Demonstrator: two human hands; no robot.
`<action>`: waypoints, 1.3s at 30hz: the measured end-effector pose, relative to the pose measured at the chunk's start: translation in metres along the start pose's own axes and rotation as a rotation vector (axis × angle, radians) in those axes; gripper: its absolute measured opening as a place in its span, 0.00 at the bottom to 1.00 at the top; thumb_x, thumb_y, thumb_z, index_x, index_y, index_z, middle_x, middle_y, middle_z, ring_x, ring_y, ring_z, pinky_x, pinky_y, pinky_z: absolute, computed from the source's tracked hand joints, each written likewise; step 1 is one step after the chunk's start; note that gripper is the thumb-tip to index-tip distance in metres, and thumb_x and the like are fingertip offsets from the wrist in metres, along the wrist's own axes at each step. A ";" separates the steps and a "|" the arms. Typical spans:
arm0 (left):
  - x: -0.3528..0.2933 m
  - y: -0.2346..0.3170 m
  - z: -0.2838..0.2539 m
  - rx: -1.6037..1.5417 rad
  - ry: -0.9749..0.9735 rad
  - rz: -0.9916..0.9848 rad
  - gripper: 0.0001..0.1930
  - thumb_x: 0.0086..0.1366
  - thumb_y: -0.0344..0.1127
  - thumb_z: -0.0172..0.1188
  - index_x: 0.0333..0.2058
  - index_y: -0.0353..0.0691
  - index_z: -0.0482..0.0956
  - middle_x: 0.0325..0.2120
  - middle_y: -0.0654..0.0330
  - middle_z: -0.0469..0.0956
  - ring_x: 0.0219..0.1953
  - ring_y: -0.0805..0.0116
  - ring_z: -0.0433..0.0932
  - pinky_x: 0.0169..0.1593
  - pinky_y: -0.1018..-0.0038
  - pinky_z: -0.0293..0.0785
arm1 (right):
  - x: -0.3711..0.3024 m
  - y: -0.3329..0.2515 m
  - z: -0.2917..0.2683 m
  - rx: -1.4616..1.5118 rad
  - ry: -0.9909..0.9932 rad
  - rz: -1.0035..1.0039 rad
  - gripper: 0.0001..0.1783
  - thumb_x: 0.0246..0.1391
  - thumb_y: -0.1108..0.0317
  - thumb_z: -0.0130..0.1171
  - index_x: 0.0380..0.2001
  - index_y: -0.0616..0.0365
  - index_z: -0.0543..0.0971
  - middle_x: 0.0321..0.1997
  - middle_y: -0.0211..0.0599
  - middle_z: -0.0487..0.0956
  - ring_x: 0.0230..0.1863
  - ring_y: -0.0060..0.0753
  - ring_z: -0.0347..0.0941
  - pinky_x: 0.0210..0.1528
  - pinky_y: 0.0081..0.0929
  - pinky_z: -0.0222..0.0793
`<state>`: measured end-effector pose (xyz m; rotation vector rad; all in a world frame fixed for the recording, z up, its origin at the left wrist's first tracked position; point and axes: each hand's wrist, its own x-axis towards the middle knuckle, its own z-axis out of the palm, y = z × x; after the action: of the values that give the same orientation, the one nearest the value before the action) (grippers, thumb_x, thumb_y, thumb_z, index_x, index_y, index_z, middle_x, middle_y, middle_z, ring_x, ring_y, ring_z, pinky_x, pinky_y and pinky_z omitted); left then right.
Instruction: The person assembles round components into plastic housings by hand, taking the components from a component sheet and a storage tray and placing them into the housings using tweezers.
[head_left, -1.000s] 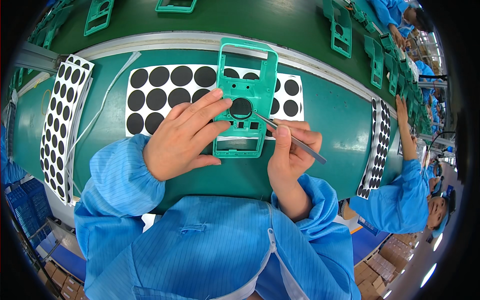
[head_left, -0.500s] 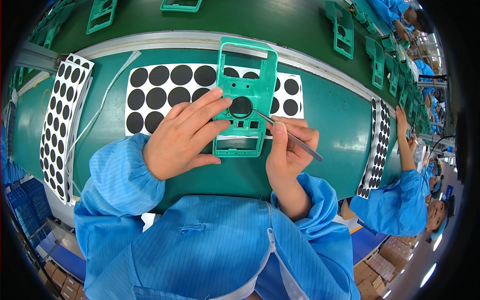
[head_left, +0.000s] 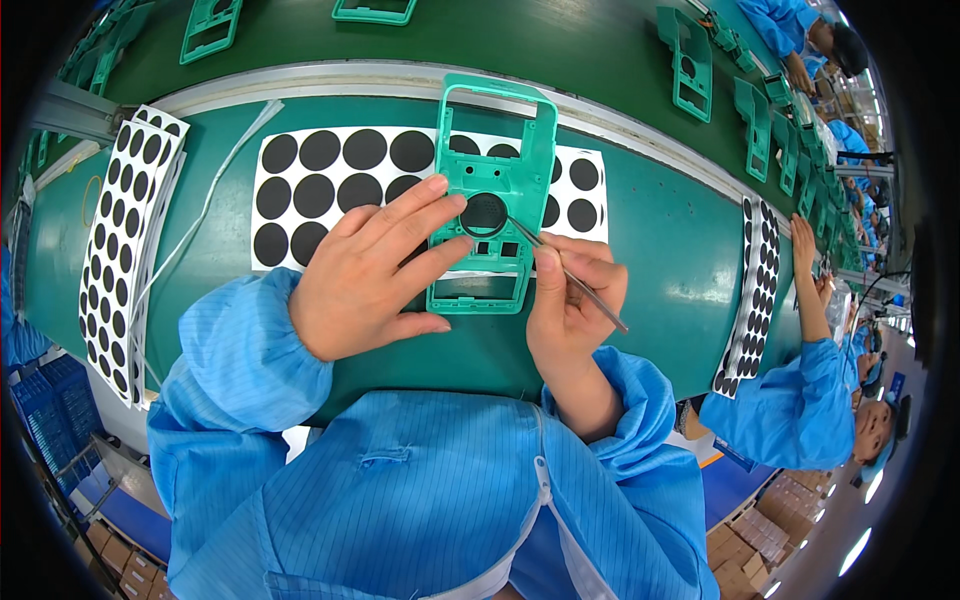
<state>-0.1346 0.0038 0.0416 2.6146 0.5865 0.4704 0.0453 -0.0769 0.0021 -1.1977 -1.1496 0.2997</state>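
A turquoise plastic housing [head_left: 538,150] with rectangular openings lies over a white sheet of round black stickers [head_left: 340,172]. In its round recess sits a black mesh-textured disc [head_left: 486,213]. My left hand [head_left: 375,268] lies across the housing's left side, fingers stretched and apart, fingertips beside the disc. Between the thumb and fingers of my right hand [head_left: 572,310] is a pair of metal tweezers [head_left: 602,305]. Their tips touch or nearly touch the disc's right rim; which of the two I cannot tell.
Several more sticker sheets [head_left: 122,250] are stacked at the left, near a white strip [head_left: 207,200]. Another stack [head_left: 752,300] stands at the right, near a co-worker's arm [head_left: 808,290]. Beyond the metal rail [head_left: 330,78], turquoise housings [head_left: 690,65] lie on a green belt.
My right hand has shifted slightly left, and the tweezers have rolled in its fingers, their tips staying by the disc. My left fingers have edged right. Housings on the belt have moved slightly right.
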 end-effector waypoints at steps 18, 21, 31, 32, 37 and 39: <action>0.013 0.029 0.023 0.248 0.186 -0.183 0.28 0.36 0.47 0.67 0.41 0.51 0.75 0.44 0.58 0.67 0.54 0.57 0.62 0.43 0.66 0.63 | 0.016 -0.009 -0.005 -0.336 -0.185 -0.380 0.15 0.34 0.82 0.65 0.27 0.62 0.72 0.29 0.44 0.75 0.25 0.37 0.70 0.23 0.24 0.66; 0.015 0.030 0.023 0.254 0.190 -0.185 0.27 0.36 0.46 0.68 0.40 0.51 0.76 0.44 0.58 0.67 0.54 0.57 0.63 0.43 0.66 0.63 | 0.020 -0.006 -0.008 -0.347 -0.186 -0.397 0.14 0.33 0.81 0.66 0.26 0.62 0.73 0.29 0.42 0.75 0.24 0.37 0.70 0.22 0.24 0.66; 0.016 0.032 0.023 0.294 0.192 -0.188 0.26 0.36 0.46 0.67 0.40 0.50 0.76 0.43 0.58 0.67 0.53 0.58 0.63 0.41 0.68 0.62 | 0.038 -0.007 -0.015 -0.404 -0.332 -0.536 0.15 0.30 0.78 0.66 0.25 0.60 0.73 0.31 0.39 0.75 0.23 0.34 0.71 0.19 0.21 0.66; 0.016 0.032 0.023 0.293 0.191 -0.187 0.26 0.36 0.46 0.67 0.40 0.50 0.76 0.43 0.58 0.67 0.53 0.58 0.63 0.41 0.68 0.62 | 0.039 -0.007 -0.016 -0.400 -0.336 -0.547 0.15 0.30 0.78 0.67 0.25 0.60 0.73 0.31 0.39 0.75 0.23 0.34 0.71 0.19 0.20 0.66; 0.016 0.033 0.023 0.285 0.193 -0.198 0.27 0.36 0.46 0.68 0.39 0.50 0.76 0.43 0.58 0.67 0.53 0.58 0.63 0.41 0.68 0.62 | 0.039 -0.004 -0.018 -0.287 -0.220 -0.470 0.15 0.31 0.79 0.67 0.25 0.60 0.73 0.30 0.40 0.77 0.23 0.35 0.73 0.18 0.21 0.67; 0.016 0.032 0.023 0.279 0.202 -0.191 0.27 0.35 0.46 0.68 0.39 0.50 0.77 0.43 0.58 0.67 0.53 0.57 0.63 0.41 0.67 0.63 | 0.038 -0.008 -0.020 -0.153 -0.250 -0.339 0.14 0.32 0.81 0.67 0.25 0.61 0.73 0.28 0.42 0.78 0.23 0.35 0.73 0.19 0.21 0.67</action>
<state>-0.1011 -0.0222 0.0401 2.7499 1.0240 0.6354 0.0759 -0.0649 0.0306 -1.0945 -1.5926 0.1049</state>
